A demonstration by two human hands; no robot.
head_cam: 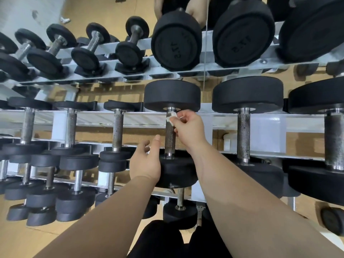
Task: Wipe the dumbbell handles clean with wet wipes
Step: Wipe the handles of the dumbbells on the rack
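Your right hand [188,127] reaches forward with the forearm stretched out and the wrist bent to the left. Its fingertips pinch a small, crumpled white wet wipe [172,119] against the far end of the knurled dumbbell handle [170,140], just below the far black head [172,95]. That dumbbell lies across the white rack rails [141,119], between a thinner one on the left and a thicker one on the right.

Your left hand [146,161] is slack, with the fingers loosely curved and holding nothing. One digit points up beside the handle. The hand overlaps the left edge of the near head [178,172], but you cannot tell whether it touches. The mirror [204,43] behind reflects the rack.
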